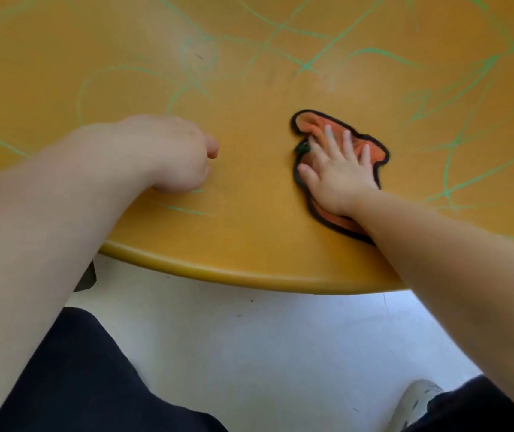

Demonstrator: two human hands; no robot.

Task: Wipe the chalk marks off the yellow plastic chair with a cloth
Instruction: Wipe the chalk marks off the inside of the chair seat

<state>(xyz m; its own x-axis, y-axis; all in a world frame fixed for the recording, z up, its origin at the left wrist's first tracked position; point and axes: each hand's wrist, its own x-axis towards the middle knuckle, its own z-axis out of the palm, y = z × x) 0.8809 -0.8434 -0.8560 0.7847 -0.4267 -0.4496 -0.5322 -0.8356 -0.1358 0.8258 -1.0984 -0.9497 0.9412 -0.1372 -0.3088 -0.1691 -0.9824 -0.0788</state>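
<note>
Above a pale floor [249, 338], the yellow plastic chair [249, 232] bears green chalk marks [308, 65] across its far part, the orange cloth [310, 123] lies right of centre beneath the flat, spread right hand [340, 173], and the left hand [168, 154] rests curled, holding nothing.

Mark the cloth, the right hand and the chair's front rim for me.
cloth [308, 122], head view, orange top corner beyond the fingertips.
right hand [340, 173], head view, back of the hand.
chair [249, 272], head view, rounded front rim.
</note>
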